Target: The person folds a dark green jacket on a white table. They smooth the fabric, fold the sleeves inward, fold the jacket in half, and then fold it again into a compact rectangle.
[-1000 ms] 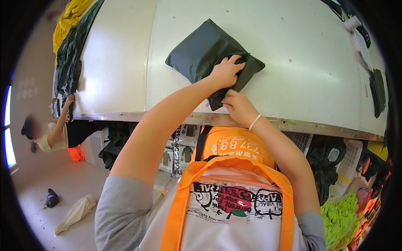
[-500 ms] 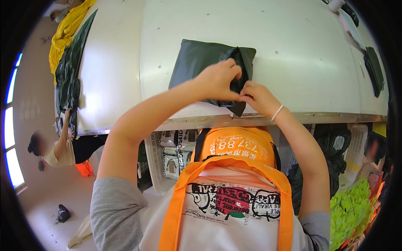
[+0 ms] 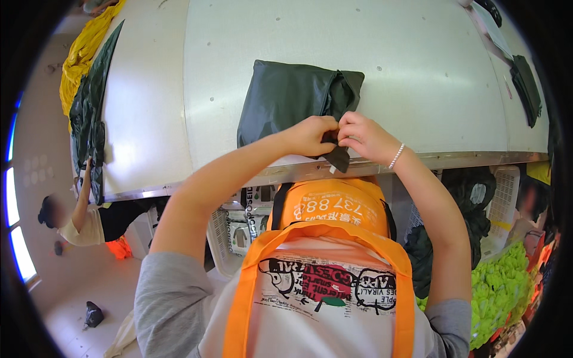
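A plump, dark green pouch [image 3: 280,98] lies on the white table [image 3: 250,30] at its front edge. Along its right side an open flap or mouth of loose fabric shows. My left hand [image 3: 313,136] is closed at the near end of this flap, fingertips pinching the fabric. Right beside it, almost touching, my right hand [image 3: 367,138] pinches the same edge with thumb and fingers. Exactly what lies between the fingertips is partly hidden. A loose corner of the pouch hangs toward me below the hands, with a small white tag by it.
Dark green fabric [image 3: 88,131] and yellow fabric [image 3: 89,45] lie at the table's left end, where a co-worker [image 3: 83,224] reaches in. A flat dark packet [image 3: 525,89] rests at the right. Under the table, a white crate [image 3: 224,244] holds packaged goods; bright green fabric [image 3: 501,292] is piled lower right.
My left hand has come down off the pouch's flap toward the near corner, beside my right hand. The flap lies flatter, and the view has shifted slightly.
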`<state>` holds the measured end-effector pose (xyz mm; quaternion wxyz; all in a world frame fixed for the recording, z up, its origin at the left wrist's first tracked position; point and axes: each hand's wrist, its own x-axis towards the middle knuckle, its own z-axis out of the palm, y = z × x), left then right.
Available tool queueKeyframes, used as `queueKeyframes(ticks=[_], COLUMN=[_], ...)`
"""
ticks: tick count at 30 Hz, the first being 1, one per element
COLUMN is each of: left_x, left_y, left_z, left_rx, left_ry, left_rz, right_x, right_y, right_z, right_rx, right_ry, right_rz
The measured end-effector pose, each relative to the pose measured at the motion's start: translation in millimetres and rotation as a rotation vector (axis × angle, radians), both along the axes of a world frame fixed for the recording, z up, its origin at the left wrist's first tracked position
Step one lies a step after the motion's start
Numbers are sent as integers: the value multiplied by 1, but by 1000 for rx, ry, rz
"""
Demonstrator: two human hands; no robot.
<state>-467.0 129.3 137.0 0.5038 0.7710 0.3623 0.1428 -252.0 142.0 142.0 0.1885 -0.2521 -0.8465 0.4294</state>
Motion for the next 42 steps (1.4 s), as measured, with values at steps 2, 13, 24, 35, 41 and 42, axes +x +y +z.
queueKeyframes(ticks=[2,13,24,35,41,42], left_x=[-8,63,12,78,91,87], left_y=[6,-15,32,20,27,19], left_z=[13,-30,-7,-39,-52,-48], left_rx=[-224,668,649,419,600,518], left_ry=[-191,830,197,657,798,716], left_rz=[-27,-211,322,415,519,509], right_x=[8,20,-22,3,-2,0], right_y=[2,-5,-33,-10,-18,-16], right_z=[8,-16,-13,-31,-37,-31], right_rx=[-56,122,30,167,251,231], right_ry=[-26,-32,-341,-420,-370,-383], right_rz=[-52,-206,-879,-815,-713,-698])
